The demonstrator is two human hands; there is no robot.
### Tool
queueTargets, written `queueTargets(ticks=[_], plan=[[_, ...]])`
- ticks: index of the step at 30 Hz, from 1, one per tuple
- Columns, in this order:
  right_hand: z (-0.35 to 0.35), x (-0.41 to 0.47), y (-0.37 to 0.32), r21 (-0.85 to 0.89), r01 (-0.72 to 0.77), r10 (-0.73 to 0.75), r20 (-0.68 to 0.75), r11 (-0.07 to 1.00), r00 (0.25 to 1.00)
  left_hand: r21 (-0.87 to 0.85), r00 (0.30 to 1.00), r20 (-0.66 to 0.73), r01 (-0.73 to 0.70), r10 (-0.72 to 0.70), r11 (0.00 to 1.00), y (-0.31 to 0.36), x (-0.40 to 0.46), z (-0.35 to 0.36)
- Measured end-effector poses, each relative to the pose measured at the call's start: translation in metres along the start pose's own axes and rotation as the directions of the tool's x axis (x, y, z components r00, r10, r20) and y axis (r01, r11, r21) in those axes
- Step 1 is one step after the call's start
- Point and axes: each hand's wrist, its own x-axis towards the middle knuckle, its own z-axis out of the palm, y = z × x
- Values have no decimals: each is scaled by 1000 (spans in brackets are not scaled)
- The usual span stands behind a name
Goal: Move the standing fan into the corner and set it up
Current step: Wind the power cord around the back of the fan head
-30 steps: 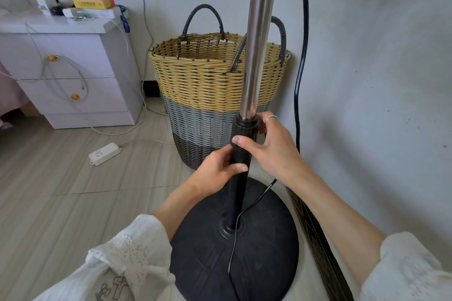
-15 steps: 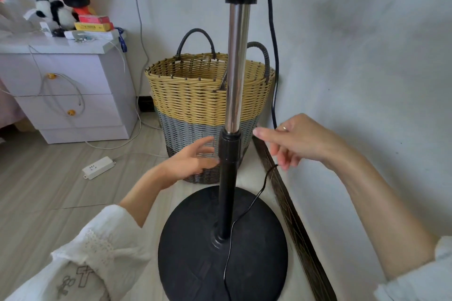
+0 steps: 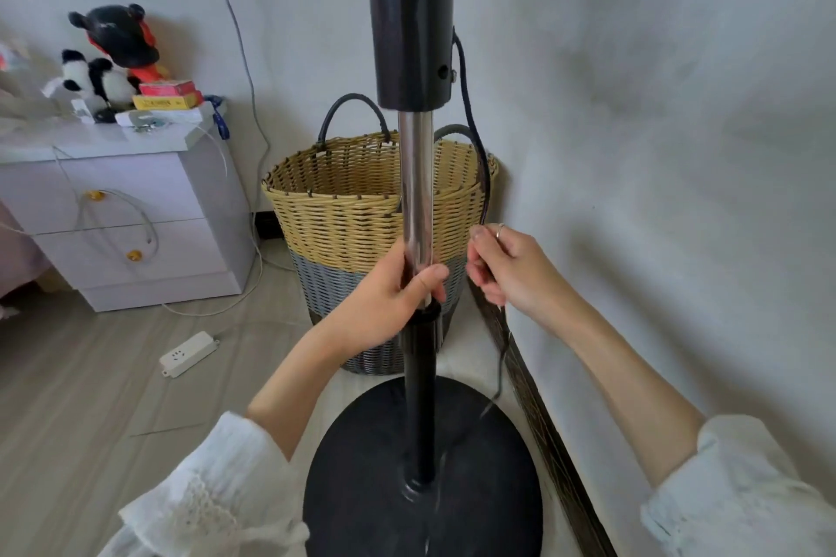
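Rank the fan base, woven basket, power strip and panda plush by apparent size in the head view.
1-2. fan base and woven basket: similar, base nearer, so unsure
3. panda plush
4. power strip, close to the plush

Both forearms are bare from wrist to well past the elbow side of the frame, each ending in a loose white sleeve pushed back up the arm. The left sleeve [image 3: 212, 493] is a soft, crinkled white fabric with a gathered cuff and a band of openwork lace or eyelet trim running across it. The right sleeve [image 3: 742, 493] is the same white cloth, its cuff rumpled and slightly frayed-looking at the edge. The right hand [image 3: 511, 271] wears a thin silver-coloured ring [image 3: 499, 231] on one finger. The left hand [image 3: 398, 289] shows no jewellery.
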Motion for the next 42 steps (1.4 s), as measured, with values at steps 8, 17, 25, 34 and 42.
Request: queueTargets(ticks=[8,17,25,34,42], plan=[[-66,22,-43,113,-331,331,17,937,944,30,914,269,308,-305,951,23,14,-26],[-122,24,-156,277,-575,589,39,770,807,-162,880,155,470,-448,868,117,26,-65],[-148,27,-264,400,-707,735,110,583,669,-312,817,81,565,-572,764,201,25,-107],[-164,33,-379,558,-765,821,237,322,519,-312,784,23,596,-621,740,292,34,-140],[-165,15,-469,76,-886,867,186,457,463,-256,836,-54,517,-546,817,381,39,-203]])
